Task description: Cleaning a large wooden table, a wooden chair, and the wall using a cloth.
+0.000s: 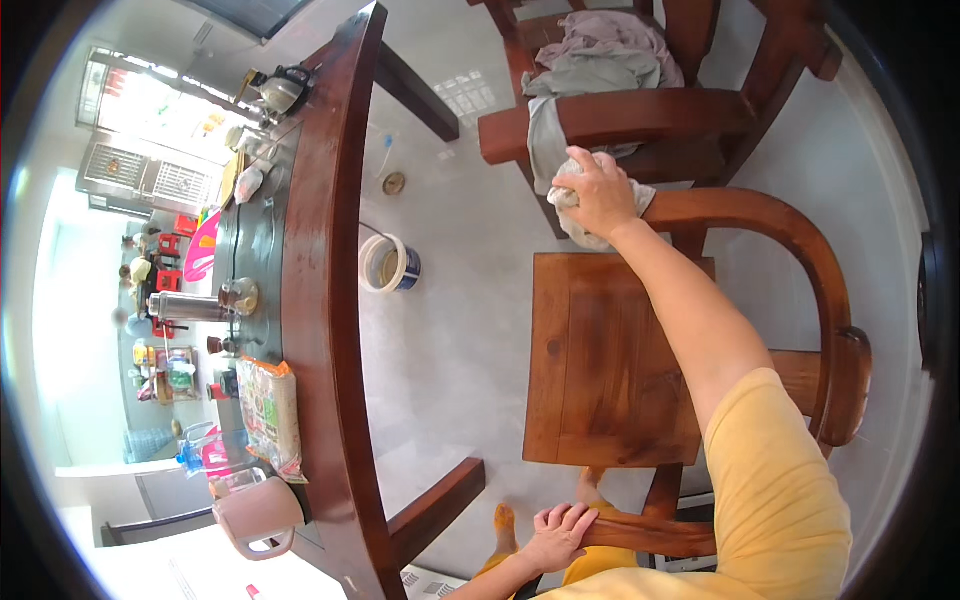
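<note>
My right hand (600, 193) grips a crumpled pale cloth (590, 236) against the end of the far armrest (739, 208) of a brown wooden armchair. Its fingers wrap over the cloth, so the armrest's tip is hidden. At the bottom, my left hand (561, 534) lies on the tip of the near armrest (652, 534), fingers over the wood. Between the two armrests is the flat wooden seat (615, 367), with a dark knot and visible grain.
A second wooden chair (637, 112) stands close beyond, with several cloths (607, 64) on it. Left, a long wooden table (322, 300) bears a kettle (283, 88), a pink jug (259, 514) and a plastic packet (268, 416). A white bucket (375, 264) is on the floor.
</note>
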{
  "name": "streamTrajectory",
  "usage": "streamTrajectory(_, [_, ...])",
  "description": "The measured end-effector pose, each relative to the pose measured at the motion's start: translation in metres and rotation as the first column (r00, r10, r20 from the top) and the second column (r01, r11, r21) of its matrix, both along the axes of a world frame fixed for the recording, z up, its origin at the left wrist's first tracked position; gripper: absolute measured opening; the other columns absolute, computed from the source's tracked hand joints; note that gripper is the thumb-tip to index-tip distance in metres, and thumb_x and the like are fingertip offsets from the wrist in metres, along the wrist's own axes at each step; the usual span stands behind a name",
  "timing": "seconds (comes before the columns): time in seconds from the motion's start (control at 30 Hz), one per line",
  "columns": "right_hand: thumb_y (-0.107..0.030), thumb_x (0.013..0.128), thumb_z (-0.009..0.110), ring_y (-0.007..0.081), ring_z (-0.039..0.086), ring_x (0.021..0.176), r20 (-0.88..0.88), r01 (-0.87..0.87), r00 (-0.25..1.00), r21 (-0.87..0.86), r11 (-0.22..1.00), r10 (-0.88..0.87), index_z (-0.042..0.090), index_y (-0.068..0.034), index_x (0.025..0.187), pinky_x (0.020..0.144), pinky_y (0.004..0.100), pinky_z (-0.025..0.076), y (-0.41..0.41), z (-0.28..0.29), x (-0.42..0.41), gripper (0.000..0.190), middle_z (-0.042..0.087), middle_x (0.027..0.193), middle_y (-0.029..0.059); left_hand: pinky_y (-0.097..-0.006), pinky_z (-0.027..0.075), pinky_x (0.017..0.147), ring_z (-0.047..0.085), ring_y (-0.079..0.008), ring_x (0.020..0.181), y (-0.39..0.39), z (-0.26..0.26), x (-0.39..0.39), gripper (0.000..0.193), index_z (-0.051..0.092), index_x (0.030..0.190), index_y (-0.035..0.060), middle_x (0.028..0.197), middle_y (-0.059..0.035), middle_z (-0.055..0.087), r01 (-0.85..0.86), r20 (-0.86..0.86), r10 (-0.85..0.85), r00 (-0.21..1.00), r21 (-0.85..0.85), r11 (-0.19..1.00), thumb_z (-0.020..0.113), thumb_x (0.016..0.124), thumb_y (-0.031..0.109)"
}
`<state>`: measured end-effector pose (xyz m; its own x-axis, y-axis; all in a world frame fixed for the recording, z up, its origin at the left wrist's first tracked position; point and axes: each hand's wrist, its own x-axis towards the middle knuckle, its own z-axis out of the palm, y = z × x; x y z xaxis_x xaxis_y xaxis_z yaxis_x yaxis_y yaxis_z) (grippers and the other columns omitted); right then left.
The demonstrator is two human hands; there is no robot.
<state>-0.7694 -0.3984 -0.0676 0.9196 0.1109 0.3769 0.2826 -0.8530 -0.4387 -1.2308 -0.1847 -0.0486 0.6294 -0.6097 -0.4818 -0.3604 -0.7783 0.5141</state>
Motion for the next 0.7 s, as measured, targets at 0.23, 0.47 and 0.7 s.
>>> streamTrajectory(0.23, [-0.014, 0.075, 0.064, 0.0315, 0.047, 0.108, 0.356, -0.115, 0.922, -0.127, 0.985, 0.153, 0.068, -0.017, 0.091, 0.089, 0.0431, 0.041, 0.012, -0.034, -0.060, 0.016, 0.053, 0.113, 0.0026, -0.0514, 0.026, 0.097, 0.034, -0.0316, 0.123, 0.002, 0.004, 0.006, 0.087, 0.034, 0.138, 0.0170, 0.135, -0.0064, 0.038, 0.013, -0.039, -0.014, 0.999, -0.007, 1.000, 0.078, 0.065, 0.035])
streamTrajectory(0.47, [-0.019, 0.075, 0.069, 0.0386, 0.050, 0.103, -0.213, -0.022, 0.977, -0.115, 0.993, -0.003, 0.059, -0.012, 0.112, 0.091, 0.0500, 0.040, -0.039, -0.182, -0.262, 0.039, 0.054, 0.113, 0.0163, -0.0520, 0.025, 0.097, 0.034, -0.0305, 0.124, 0.000, 0.003, 0.004, 0.085, 0.034, 0.138, 0.0186, 0.137, -0.0056, 0.037, -0.052, -0.085, 0.049, 0.995, -0.042, 0.998, 0.077, 0.066, 0.031])
streamTrajectory(0.7, [-0.010, 0.086, 0.052, 0.0414, 0.046, 0.115, -0.693, 0.240, 0.554, -0.398, 0.886, -0.461, 0.051, -0.002, 0.115, 0.101, 0.0523, 0.035, -0.101, -0.214, -0.235, 0.030, 0.048, 0.121, 0.0254, -0.0487, 0.026, 0.097, 0.037, -0.0291, 0.119, -0.002, 0.005, 0.007, 0.087, 0.038, 0.134, 0.0168, 0.131, -0.0051, 0.041, -0.049, -0.027, 0.048, 0.998, -0.036, 0.998, 0.080, 0.060, 0.034])
